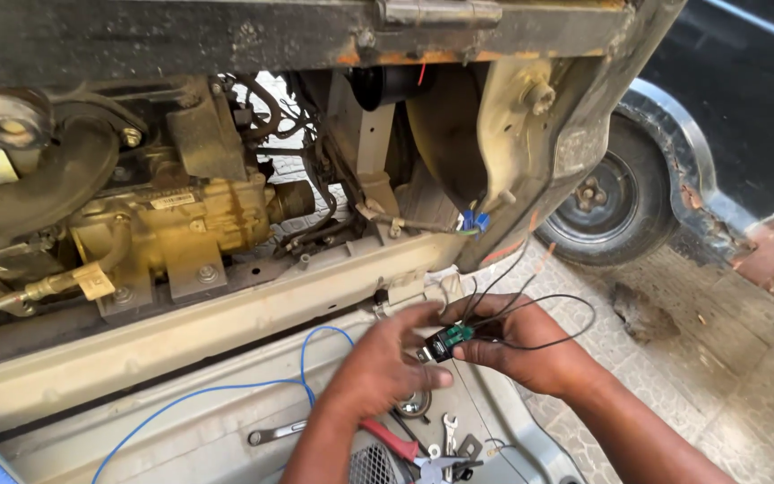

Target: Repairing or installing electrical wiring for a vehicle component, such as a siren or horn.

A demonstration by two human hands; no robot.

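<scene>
My left hand (387, 367) and my right hand (530, 345) meet over the lowered panel of a small vehicle. Between their fingertips they hold a small green and black electrical part (448, 341). Thin black wires (548, 318) loop from this part up toward a blue connector (472, 220) on the yellow body. A blue wire (226, 390) curves across the panel to the left of my left hand.
The open engine bay shows a grimy yellow engine block (181, 224) and hoses. Pliers with red handles (396, 441), small spanners (448, 430) and a wrench (275, 434) lie on the panel below my hands. A wheel (606, 197) stands at the right on paved ground.
</scene>
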